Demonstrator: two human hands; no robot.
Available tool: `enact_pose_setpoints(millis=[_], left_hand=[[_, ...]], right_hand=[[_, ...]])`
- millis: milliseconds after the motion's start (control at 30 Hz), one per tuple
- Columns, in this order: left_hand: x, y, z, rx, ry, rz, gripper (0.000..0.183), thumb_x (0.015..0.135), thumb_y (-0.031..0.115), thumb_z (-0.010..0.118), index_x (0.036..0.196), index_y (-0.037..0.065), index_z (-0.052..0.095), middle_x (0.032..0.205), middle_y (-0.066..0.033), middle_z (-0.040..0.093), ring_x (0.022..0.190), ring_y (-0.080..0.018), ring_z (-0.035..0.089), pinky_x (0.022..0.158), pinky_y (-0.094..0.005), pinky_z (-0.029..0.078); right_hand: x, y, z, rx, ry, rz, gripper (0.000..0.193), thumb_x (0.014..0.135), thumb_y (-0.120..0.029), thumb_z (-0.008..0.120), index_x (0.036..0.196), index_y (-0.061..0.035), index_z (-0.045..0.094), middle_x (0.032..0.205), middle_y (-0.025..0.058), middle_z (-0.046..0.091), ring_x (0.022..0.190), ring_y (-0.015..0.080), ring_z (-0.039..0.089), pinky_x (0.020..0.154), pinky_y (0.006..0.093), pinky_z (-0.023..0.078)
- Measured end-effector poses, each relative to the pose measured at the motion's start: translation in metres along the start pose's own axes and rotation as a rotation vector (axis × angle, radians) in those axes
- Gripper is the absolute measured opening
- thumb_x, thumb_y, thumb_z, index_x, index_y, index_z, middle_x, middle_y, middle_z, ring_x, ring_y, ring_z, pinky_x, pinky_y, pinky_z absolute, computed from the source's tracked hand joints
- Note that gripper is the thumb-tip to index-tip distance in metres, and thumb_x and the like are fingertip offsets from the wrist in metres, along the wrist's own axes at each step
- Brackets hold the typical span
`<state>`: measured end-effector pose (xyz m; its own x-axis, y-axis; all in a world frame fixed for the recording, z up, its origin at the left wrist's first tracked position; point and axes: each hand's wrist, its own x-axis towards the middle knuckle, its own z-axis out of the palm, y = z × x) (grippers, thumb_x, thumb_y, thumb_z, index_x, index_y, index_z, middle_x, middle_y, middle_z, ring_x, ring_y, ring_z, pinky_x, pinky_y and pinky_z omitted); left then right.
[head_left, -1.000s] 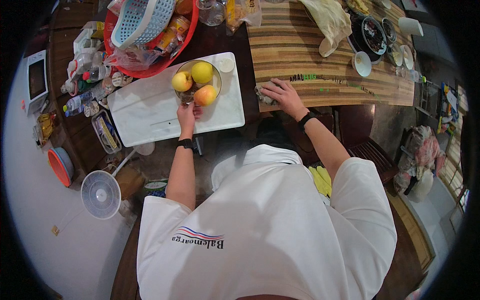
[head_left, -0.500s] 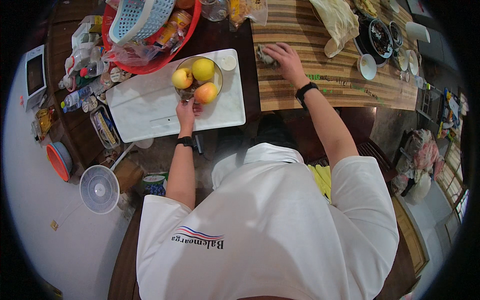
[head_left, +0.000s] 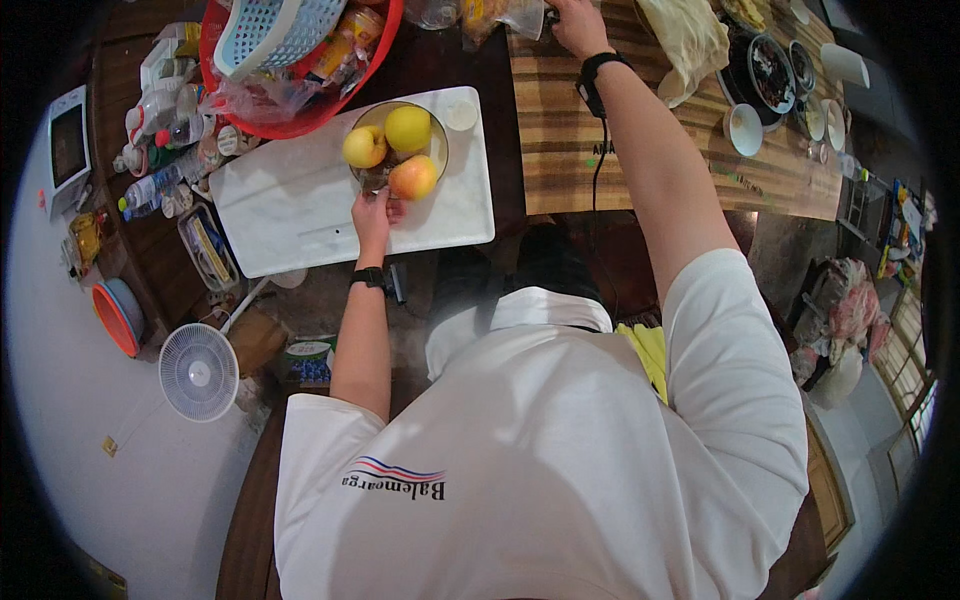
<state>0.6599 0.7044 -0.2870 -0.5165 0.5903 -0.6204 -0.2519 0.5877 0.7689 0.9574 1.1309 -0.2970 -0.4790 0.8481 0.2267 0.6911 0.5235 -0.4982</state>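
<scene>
My left hand is closed on the near rim of a clear brown-tinted glass bowl. Inside lie a yellow apple, a yellow-red apple and a redder apple. The bowl rests on a white marble-look tray. Far forward, at the top edge of the view, my right hand reaches over the striped wooden table top. Its fingers are partly cut off; a small bit of the grey cloth shows beside them.
A red basin holding a light blue basket and packets stands behind the tray. Bottles crowd the left. A beige cloth, a white bowl and dark dishes sit at the right. A black cable hangs from my right wrist.
My right hand has moved forward across the wooden table with the grey cloth, up to the view's top edge. My left hand stays at the bowl's rim.
</scene>
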Motion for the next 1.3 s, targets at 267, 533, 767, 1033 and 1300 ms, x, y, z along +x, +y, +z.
enact_pose_setpoints(millis=[267, 533, 767, 1033, 1300], left_hand=[[0.003, 0.000, -0.001, 0.012, 0.004, -0.039, 0.021, 0.104, 0.021, 0.066, 0.109, 0.003, 0.056, 0.077, -0.0121, 0.072, 0.060, -0.0192, 0.072, 0.049, -0.0278, 0.054], [0.000, 0.004, 0.000, 0.022, -0.028, -0.008, 0.024, 0.104, 0.022, 0.067, 0.107, 0.001, 0.056, 0.079, -0.0121, 0.073, 0.062, -0.0195, 0.072, 0.050, -0.0288, 0.055], [0.005, 0.002, -0.003, 0.030, -0.039, -0.032, 0.025, 0.104, 0.024, 0.066, 0.111, 0.002, 0.058, 0.081, -0.0120, 0.074, 0.065, -0.0200, 0.074, 0.052, -0.0285, 0.055], [-0.001, 0.009, 0.001, 0.048, -0.026, -0.012, 0.023, 0.104, 0.025, 0.065, 0.111, 0.004, 0.058, 0.081, -0.0100, 0.074, 0.064, -0.0185, 0.073, 0.052, -0.0276, 0.054], [0.004, 0.004, -0.006, -0.004, -0.118, -0.020, 0.027, 0.102, 0.025, 0.070, 0.108, 0.003, 0.056, 0.080, -0.0105, 0.073, 0.063, -0.0174, 0.072, 0.050, -0.0276, 0.055]], right_hand=[[-0.041, 0.005, 0.020, -0.206, -0.057, -0.048, 0.065, 0.079, 0.007, 0.072, 0.135, -0.0248, 0.071, 0.143, 0.0007, 0.067, 0.125, 0.0349, 0.061, 0.108, 0.0490, 0.055], [-0.124, -0.028, -0.008, -0.009, -0.123, -0.177, 0.068, 0.072, 0.011, 0.073, 0.133, -0.0185, 0.072, 0.142, 0.0018, 0.067, 0.126, 0.0348, 0.060, 0.108, 0.0471, 0.053], [-0.203, -0.072, -0.028, 0.056, -0.202, -0.202, 0.071, 0.067, 0.010, 0.075, 0.134, -0.0132, 0.070, 0.144, 0.0045, 0.065, 0.131, 0.0356, 0.056, 0.110, 0.0467, 0.049], [-0.270, -0.105, -0.044, 0.027, -0.273, -0.083, 0.064, 0.074, 0.006, 0.071, 0.135, -0.0147, 0.070, 0.147, 0.0011, 0.062, 0.137, 0.0341, 0.052, 0.115, 0.0472, 0.043], [-0.304, -0.133, -0.047, 0.038, -0.250, 0.062, 0.072, 0.070, 0.008, 0.075, 0.136, -0.0175, 0.069, 0.151, 0.0013, 0.061, 0.140, 0.0359, 0.051, 0.115, 0.0488, 0.045]])
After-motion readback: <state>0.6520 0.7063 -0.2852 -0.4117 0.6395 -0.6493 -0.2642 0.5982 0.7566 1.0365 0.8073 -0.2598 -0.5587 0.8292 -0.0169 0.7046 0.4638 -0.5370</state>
